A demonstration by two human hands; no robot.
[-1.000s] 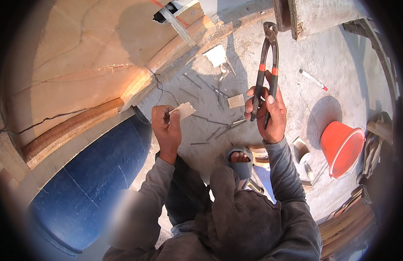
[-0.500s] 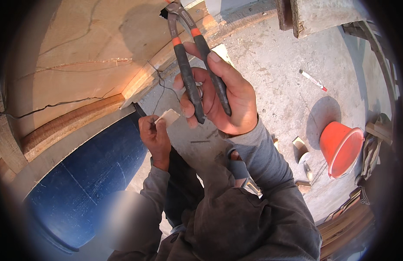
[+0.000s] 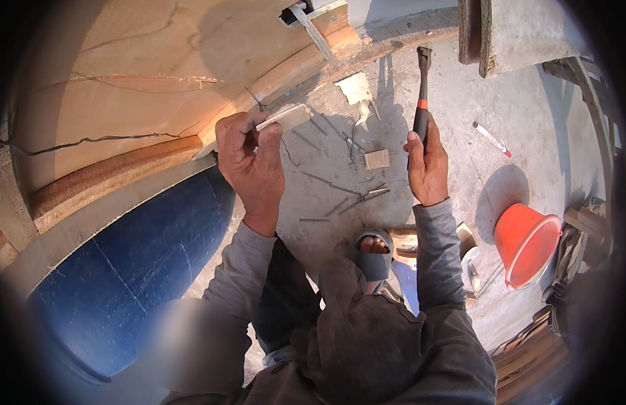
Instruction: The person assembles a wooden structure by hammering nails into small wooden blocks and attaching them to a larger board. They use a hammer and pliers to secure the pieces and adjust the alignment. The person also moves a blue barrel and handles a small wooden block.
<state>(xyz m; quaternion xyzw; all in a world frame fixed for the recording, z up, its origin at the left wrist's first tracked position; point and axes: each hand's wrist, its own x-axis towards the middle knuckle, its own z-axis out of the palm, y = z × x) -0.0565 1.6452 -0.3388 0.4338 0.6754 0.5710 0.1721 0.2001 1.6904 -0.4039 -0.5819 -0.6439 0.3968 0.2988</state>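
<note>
**Pincers Swung Right, Wood Piece Raised**

Your right hand had swung the dark steel pincers with black grips and orange bands from in front of the tan plywood panel to over the grey concrete surface. Your fingers wrapped the handles — seen edge-on, so the jaws' opening could not be told. Your left hand had risen beside the panel's near edge, pinching a thin, pale, rectangular wood piece. That left tool and wood well apart — both grasped, thin dark metal nails lying between.
</note>
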